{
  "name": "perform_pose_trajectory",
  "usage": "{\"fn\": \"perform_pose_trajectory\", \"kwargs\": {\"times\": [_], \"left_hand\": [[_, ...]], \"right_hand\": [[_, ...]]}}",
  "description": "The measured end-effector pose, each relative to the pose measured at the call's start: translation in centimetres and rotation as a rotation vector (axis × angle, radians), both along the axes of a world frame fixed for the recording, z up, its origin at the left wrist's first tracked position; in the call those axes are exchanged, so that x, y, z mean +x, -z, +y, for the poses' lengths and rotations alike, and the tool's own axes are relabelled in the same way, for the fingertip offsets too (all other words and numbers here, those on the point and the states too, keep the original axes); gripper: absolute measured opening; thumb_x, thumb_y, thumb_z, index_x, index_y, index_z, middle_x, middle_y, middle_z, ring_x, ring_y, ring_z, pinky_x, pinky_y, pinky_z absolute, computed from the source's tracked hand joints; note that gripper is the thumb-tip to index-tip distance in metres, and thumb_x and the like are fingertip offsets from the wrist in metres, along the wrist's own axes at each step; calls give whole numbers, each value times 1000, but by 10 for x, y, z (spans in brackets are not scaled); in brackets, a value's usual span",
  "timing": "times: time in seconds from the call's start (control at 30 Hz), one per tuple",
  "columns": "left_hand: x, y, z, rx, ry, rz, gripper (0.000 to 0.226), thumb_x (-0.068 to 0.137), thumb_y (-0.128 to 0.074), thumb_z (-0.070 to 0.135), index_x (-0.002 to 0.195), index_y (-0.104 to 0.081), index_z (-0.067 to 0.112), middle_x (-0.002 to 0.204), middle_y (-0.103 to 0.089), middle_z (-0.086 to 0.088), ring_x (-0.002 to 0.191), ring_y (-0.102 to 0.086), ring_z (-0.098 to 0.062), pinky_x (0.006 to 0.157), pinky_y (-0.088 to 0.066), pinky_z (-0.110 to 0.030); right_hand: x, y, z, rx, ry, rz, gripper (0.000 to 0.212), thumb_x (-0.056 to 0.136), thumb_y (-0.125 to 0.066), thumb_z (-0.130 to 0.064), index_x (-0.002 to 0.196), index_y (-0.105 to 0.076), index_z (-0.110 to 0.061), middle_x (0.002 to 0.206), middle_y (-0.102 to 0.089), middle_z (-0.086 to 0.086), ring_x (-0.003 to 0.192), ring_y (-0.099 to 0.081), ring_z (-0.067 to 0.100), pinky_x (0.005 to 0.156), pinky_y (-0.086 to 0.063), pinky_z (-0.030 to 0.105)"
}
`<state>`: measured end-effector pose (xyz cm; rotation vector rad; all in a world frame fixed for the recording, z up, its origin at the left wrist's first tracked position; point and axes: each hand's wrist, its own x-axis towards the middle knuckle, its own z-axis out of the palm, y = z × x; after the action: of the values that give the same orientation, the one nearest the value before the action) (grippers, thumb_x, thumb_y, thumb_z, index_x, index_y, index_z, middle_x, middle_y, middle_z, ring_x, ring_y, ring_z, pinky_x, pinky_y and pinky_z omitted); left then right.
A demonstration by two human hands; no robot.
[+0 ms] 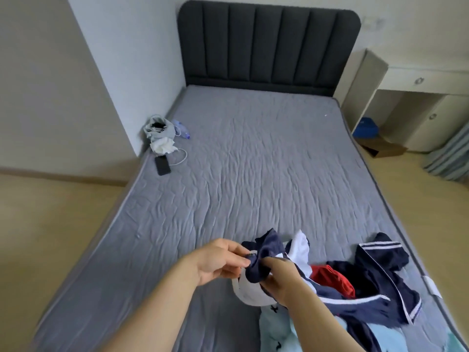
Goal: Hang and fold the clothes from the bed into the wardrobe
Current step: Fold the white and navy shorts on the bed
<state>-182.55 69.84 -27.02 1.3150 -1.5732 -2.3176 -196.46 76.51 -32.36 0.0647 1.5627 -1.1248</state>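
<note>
A navy and white jacket [269, 246] is bunched above the near end of the grey bed [253, 161]. My left hand [220, 260] pinches its zipper edge from the left. My right hand [279, 280] grips the navy fabric from the right. Both hands hold it just above the mattress. To the right lies a pile with navy trousers with white stripes [380, 280], a red garment [332, 276] and a pale blue garment [276, 331]. No wardrobe is in view.
A black phone [163, 165] with a white cable, a small grey and white cloth heap [160, 134] and a plastic bottle [181, 128] sit at the bed's left edge. A dark headboard [269, 44] stands at the far end. A beige desk [416, 97] is at the right.
</note>
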Motion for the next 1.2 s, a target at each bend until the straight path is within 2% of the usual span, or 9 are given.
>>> {"fn": "perform_pose_trajectory", "kwargs": {"times": [0.1, 0.23, 0.4, 0.53, 0.67, 0.83, 0.97, 1.1, 1.2], "left_hand": [[2, 2, 4, -6, 28, 8, 16, 88, -56, 1, 91, -65, 14, 76, -62, 1, 53, -55, -3, 61, -48, -17], [-17, 5, 4, -94, -11, -25, 27, 96, -42, 6, 94, -66, 18, 81, -67, 3, 68, -61, -6, 78, -50, -27], [-64, 21, 2, -801, 274, -271, 68, 86, -44, -4, 138, -34, 39, 134, -34, 8, 114, -41, -12, 85, -35, -16], [-105, 33, 16, -875, 379, -273, 74, 81, -57, 8, 140, -29, 42, 154, -7, 1, 139, -19, -22, 109, -25, -28], [-132, 23, 22, -954, 308, -242, 26, 78, -60, 20, 103, -63, 22, 138, -41, -3, 125, -41, -25, 95, -41, -31], [-150, 16, 33, -957, 344, -312, 9, 82, -45, 21, 77, -47, 15, 88, -63, -11, 86, -57, -34, 65, -39, -32], [-146, 14, 32, -870, -10, -273, 23, 88, -40, 13, 107, -51, 20, 93, -62, -8, 86, -57, -27, 70, -42, -37], [-146, 1, 16, -794, -241, -367, 22, 90, -36, 9, 90, -57, 12, 100, -64, -10, 82, -54, -23, 68, -41, -31], [-136, -20, -6, -845, -413, -447, 22, 94, -36, 12, 99, -56, 6, 106, -57, -16, 87, -54, -29, 71, -37, -30]], "right_hand": [[1, 4, 3, -3, 39, -14, 31, 86, -42, 13, 113, -55, 6, 114, -59, 29, 96, -59, 40, 82, -49, 40], [-21, -12, 13, 15, 188, -40, 21, 86, -41, 4, 97, -56, -5, 73, -57, 11, 55, -55, 25, 38, -43, 21], [-53, -39, 26, 27, 73, 123, 20, 88, -45, -6, 74, -59, -8, 62, -51, 9, 59, -46, 23, 58, -36, 29], [-76, -67, 41, -99, -27, 182, 30, 84, -36, 5, 66, -55, -9, 57, -50, 10, 55, -46, 23, 54, -36, 27], [-97, -82, 59, -289, -66, 252, 39, 80, -34, 11, 57, -58, -10, 48, -53, 4, 43, -52, 13, 43, -38, 17], [-111, -83, 64, -435, -69, 272, 48, 80, -36, 8, 47, -60, -17, 51, -58, 5, 48, -55, 14, 48, -43, 20], [-115, -80, 64, -491, -136, 231, 27, 65, -43, 2, 52, -61, -14, 53, -55, 9, 46, -53, 18, 46, -41, 20], [-116, -82, 54, -485, -246, 238, 23, 53, -48, -7, 60, -68, -15, 53, -58, 6, 46, -54, 15, 46, -41, 20], [-118, -80, 49, -407, -396, 366, 25, 62, -54, -8, 72, -72, -23, 64, -64, 1, 56, -60, 11, 51, -45, 20]]}}
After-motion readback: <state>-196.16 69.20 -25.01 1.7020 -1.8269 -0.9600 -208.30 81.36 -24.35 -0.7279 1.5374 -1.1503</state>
